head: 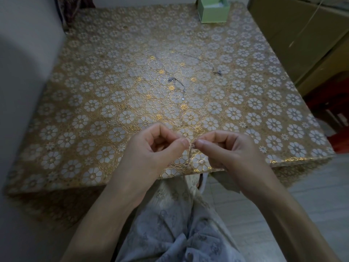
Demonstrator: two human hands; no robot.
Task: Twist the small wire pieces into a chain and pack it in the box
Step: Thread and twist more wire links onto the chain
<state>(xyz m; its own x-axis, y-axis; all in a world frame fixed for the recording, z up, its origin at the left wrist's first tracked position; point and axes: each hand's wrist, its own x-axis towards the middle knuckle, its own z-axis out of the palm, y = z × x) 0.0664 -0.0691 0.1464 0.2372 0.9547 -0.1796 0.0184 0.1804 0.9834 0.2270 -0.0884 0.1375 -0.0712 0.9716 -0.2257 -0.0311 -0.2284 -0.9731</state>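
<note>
Wire chain is hanging between our hands near the table's front edge: we are pinching its top with the thumb and curled fingers of our left hand and our right hand, fingertips almost meeting. More small wire pieces are lying on the tabletop farther out, another strand beyond them toward the right. We are seeing a pale green box, open, at the far edge; no writing is readable on it. Covering the table is a gold-and-white flower-patterned cloth. We are sitting over pale plank flooring, grey wall at our left.
</note>
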